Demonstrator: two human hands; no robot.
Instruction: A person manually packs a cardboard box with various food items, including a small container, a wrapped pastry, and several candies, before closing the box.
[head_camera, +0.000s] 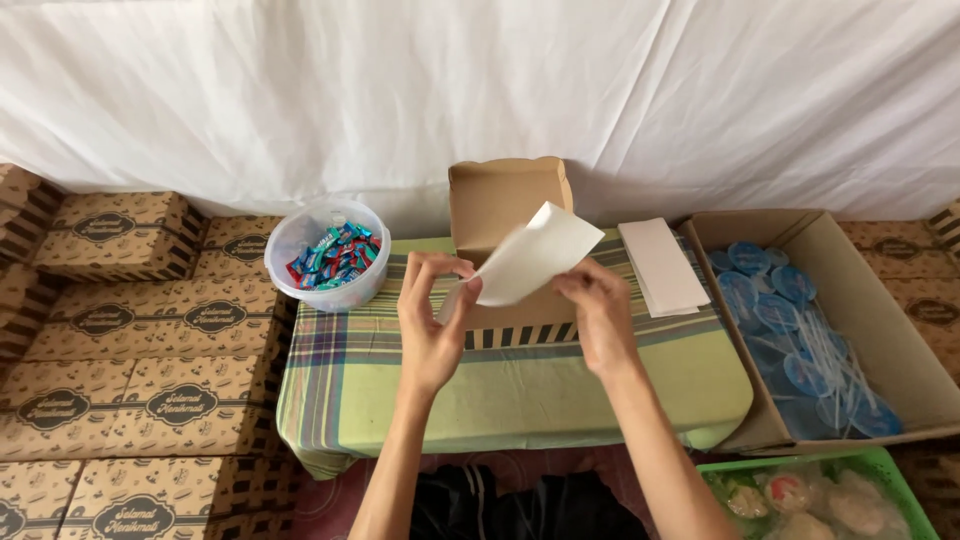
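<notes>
**Paper sheet held w/ both hands over open box**

Paper sheet (530, 255), white, is pinched at two edges & held tilted above an open brown cardboard box (505, 205), lid flipped up at back. Left hand (432, 320): thumb + fingertips closed on sheet's lower left corner. Right hand (600, 315): fingers closed on sheet's lower right edge. Sheet is clear of the table, partly in front of the box opening.

Box is set approx. mid-table on a green plaid cloth (500, 390). Stack of white paper sheets (660, 265) is laid just right of box, on same cloth. Clear plastic tub of wrapped candies (330, 255) (blue/red) is placed at cloth's left rear corner.

Right of table: large cardboard carton (880, 300) w/ blue-lidded sealed cups inside. Green basket (880, 465) w/ bagged snacks is seen bottom right, contents blurred. Left side: closed printed brown boxes (130, 330) stacked in rows. White sheet backdrop (480, 90) hung behind.
</notes>
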